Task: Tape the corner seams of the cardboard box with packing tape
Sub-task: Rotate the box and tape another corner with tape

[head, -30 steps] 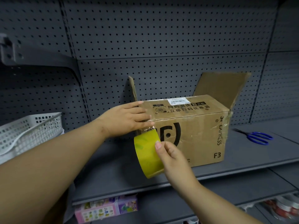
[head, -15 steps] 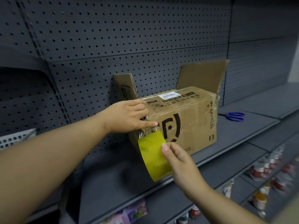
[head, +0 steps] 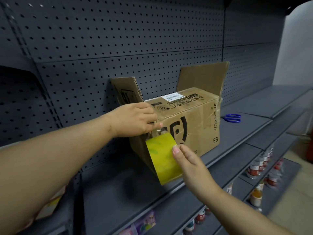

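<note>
A worn brown cardboard box (head: 191,126) with black print, a white label and two raised flaps sits on a dark grey shelf (head: 118,192), backed by a pegboard wall (head: 118,39). At the box's near left corner, the left hand (head: 133,119) presses the tape end down with its fingers. Just below, the right hand (head: 189,160) grips a yellow tape roll (head: 162,158). Blue scissors (head: 232,118) lie right of the box.

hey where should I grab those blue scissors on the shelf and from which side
Take the blue scissors by the handle loops, from above on the right: they lie flat on the shelf, loops away from the cardboard box, blades pointing toward it.
</note>
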A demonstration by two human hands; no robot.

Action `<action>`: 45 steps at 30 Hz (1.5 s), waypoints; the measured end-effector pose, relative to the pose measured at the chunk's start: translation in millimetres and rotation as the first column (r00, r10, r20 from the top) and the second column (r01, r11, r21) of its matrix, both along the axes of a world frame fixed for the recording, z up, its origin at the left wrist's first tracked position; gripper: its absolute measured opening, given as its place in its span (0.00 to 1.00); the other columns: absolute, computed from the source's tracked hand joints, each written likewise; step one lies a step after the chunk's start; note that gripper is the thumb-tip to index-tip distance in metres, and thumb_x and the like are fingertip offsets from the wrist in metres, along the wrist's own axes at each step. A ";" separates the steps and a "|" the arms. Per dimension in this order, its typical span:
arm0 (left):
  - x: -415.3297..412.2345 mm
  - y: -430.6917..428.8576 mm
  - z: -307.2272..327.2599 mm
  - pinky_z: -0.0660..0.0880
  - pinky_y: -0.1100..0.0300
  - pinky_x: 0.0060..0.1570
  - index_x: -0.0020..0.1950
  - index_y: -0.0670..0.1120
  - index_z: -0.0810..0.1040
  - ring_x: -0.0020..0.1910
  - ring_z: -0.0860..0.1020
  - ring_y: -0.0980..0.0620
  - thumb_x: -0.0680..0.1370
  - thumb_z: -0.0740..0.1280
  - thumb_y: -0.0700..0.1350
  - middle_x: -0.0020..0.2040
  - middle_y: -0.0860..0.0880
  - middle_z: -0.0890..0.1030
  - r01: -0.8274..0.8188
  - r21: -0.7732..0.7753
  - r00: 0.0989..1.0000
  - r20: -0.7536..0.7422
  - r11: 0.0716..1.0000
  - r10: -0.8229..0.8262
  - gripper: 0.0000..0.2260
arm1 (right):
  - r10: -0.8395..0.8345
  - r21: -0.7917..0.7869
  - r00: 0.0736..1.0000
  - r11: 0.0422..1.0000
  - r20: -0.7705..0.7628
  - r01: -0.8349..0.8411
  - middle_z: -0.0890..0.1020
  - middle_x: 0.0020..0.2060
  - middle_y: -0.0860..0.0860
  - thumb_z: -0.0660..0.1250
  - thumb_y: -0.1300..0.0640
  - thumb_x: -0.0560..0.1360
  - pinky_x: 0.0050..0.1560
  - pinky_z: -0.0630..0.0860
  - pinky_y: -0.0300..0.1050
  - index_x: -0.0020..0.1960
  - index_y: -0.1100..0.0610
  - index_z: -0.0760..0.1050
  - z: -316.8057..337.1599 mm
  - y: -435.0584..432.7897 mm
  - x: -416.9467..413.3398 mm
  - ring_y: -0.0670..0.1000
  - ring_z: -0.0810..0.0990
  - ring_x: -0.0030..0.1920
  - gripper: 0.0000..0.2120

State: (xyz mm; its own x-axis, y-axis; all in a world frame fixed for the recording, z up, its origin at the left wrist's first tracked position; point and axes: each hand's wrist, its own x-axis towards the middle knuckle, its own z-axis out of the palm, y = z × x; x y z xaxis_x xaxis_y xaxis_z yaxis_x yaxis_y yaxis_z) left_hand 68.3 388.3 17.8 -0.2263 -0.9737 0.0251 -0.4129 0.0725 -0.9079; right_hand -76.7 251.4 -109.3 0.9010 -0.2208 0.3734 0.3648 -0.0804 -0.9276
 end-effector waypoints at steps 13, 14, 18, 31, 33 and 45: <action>-7.3 -27.4 -15.9 0.74 0.64 0.45 0.45 0.52 0.84 0.36 0.77 0.56 0.78 0.52 0.41 0.35 0.56 0.79 0.068 -0.186 0.994 -0.070 0.980 -0.083 0.20 | -0.062 -0.035 0.997 0.998 -0.040 0.061 0.77 0.43 0.68 0.59 0.37 0.67 0.45 0.71 0.51 0.50 0.67 0.73 20.2 -33.6 -0.2 0.55 0.74 0.41 0.33; -8.8 -32.4 -16.0 0.74 0.65 0.44 0.45 0.52 0.84 0.36 0.77 0.56 0.78 0.52 0.41 0.34 0.56 0.79 0.066 -0.202 0.993 -0.082 0.977 -0.084 0.20 | -0.070 -0.025 0.997 0.997 -0.042 0.069 0.76 0.47 0.70 0.59 0.37 0.67 0.46 0.71 0.51 0.51 0.68 0.73 21.8 -39.3 -0.6 0.58 0.75 0.42 0.33; -9.8 -39.7 -11.1 0.75 0.65 0.44 0.46 0.51 0.85 0.36 0.79 0.55 0.76 0.52 0.41 0.36 0.56 0.80 0.054 -0.172 0.989 -0.128 0.984 -0.077 0.20 | -0.133 -0.081 0.990 0.988 -0.055 0.128 0.75 0.50 0.71 0.59 0.39 0.72 0.51 0.74 0.61 0.51 0.68 0.72 18.0 -38.6 -1.2 0.67 0.75 0.47 0.30; -8.1 -31.2 -5.6 0.75 0.63 0.45 0.49 0.52 0.84 0.37 0.78 0.53 0.74 0.52 0.41 0.36 0.54 0.79 -0.026 -0.098 0.988 -0.155 0.995 0.010 0.20 | -0.320 -0.300 0.888 0.928 -0.331 0.223 0.79 0.38 0.55 0.53 0.42 0.78 0.37 0.68 0.43 0.47 0.59 0.77 -7.9 -19.4 16.9 0.53 0.77 0.40 0.22; -5.9 -29.9 -5.3 0.75 0.61 0.47 0.52 0.52 0.83 0.38 0.78 0.52 0.73 0.57 0.40 0.37 0.53 0.79 -0.026 -0.085 0.988 -0.154 0.996 0.013 0.17 | -0.334 -0.340 0.862 0.918 -0.381 0.206 0.76 0.35 0.53 0.54 0.41 0.77 0.38 0.68 0.45 0.47 0.61 0.76 0.3 -17.6 21.1 0.52 0.74 0.37 0.24; 2.5 -24.7 -21.5 0.65 0.52 0.62 0.56 0.54 0.79 0.50 0.78 0.46 0.73 0.59 0.58 0.48 0.48 0.79 -0.154 -0.150 0.983 -0.125 0.977 0.136 0.16 | -0.312 -0.285 0.805 0.940 -0.504 0.186 0.64 0.24 0.46 0.56 0.41 0.77 0.27 0.58 0.42 0.31 0.50 0.63 16.4 -19.7 26.6 0.47 0.63 0.27 0.20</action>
